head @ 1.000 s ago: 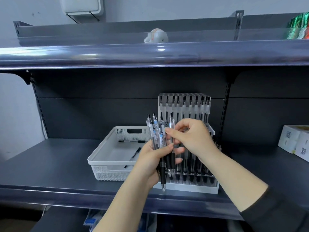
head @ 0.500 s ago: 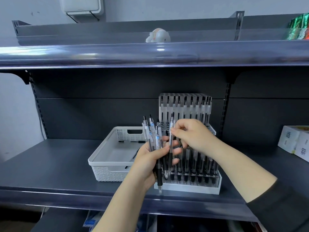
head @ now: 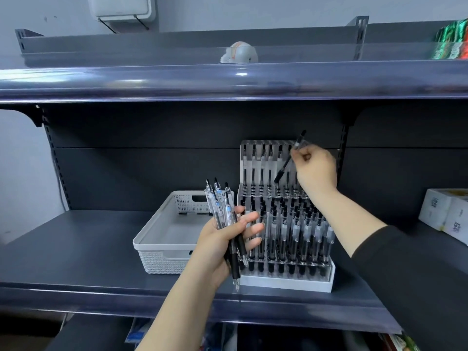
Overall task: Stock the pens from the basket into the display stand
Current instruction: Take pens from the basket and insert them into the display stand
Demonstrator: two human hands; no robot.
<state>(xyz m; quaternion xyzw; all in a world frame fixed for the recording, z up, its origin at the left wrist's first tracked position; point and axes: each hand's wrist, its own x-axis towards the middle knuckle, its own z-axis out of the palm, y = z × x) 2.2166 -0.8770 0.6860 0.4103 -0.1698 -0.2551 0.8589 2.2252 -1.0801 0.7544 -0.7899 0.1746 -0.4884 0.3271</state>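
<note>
My left hand (head: 217,245) grips a bundle of clear pens (head: 222,211) with black grips, held upright in front of the stand's left side. My right hand (head: 315,168) pinches a single pen (head: 285,169), tilted, tip down, over the top tier of the clear tiered display stand (head: 286,281). The stand's lower tiers hold several pens upright. To its left sits the white basket (head: 152,240), with one pen (head: 193,213) lying at its back.
The dark shelf (head: 76,252) carries the basket and stand; its front lip runs just below my left wrist. White boxes (head: 445,211) stand at the far right. The upper shelf (head: 228,79) overhangs with a white round object (head: 239,55) and green packs (head: 452,43) on it.
My right hand drew one pen out of the bundle and rose up and right to the stand's top tier. My left hand with the bundle sank slightly.
</note>
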